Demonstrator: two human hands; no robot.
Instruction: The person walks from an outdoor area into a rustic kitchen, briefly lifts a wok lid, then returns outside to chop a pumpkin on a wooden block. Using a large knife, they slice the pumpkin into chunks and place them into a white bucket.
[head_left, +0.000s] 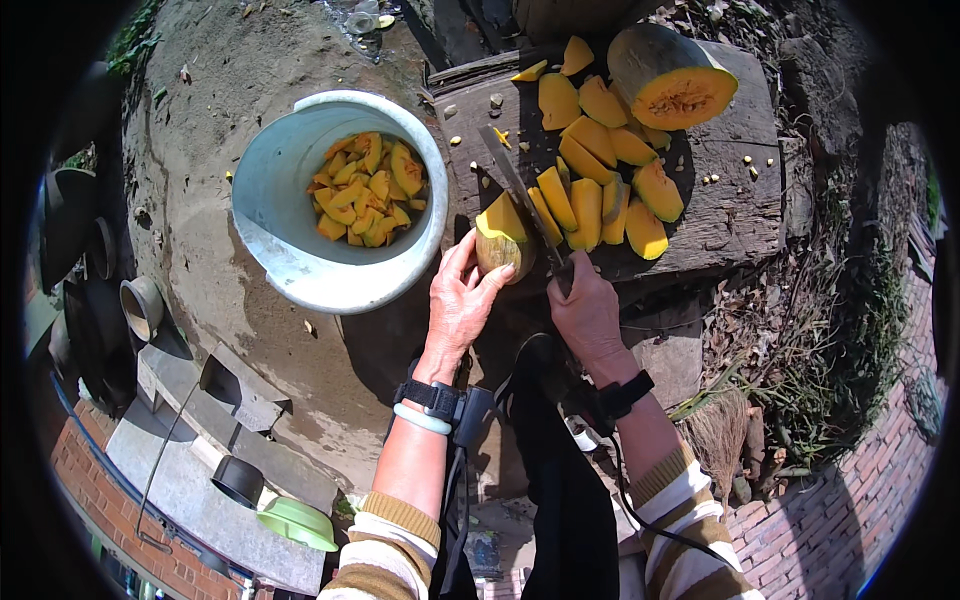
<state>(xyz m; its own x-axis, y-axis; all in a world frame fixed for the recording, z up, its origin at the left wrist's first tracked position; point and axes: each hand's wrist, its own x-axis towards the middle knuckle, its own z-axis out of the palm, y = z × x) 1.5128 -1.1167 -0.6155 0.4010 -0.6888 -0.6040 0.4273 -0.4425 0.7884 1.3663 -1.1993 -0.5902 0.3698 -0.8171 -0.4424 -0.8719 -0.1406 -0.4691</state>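
My left hand (463, 296) holds a chunk of pumpkin (504, 240) with green-brown rind and a yellow cut face, near the front left edge of a weathered wooden board (724, 217). The handle of a long-bladed knife (517, 186) is in my right hand (589, 304). Its blade slants up and left, close along the right side of the chunk; whether it touches is hard to tell. Several cut pumpkin pieces (586, 206) lie to the right of the blade. Behind them rests a large pumpkin section (667, 79), its seedy hollow facing me.
Left of the board stands a pale blue plastic bucket (274, 180) with chopped pumpkin (364, 191) in its bottom. Seeds are scattered over the board. Dry leaves and a straw broom (716, 431) lie at right. A green basin (298, 523) and a dark pot (238, 481) sit at lower left.
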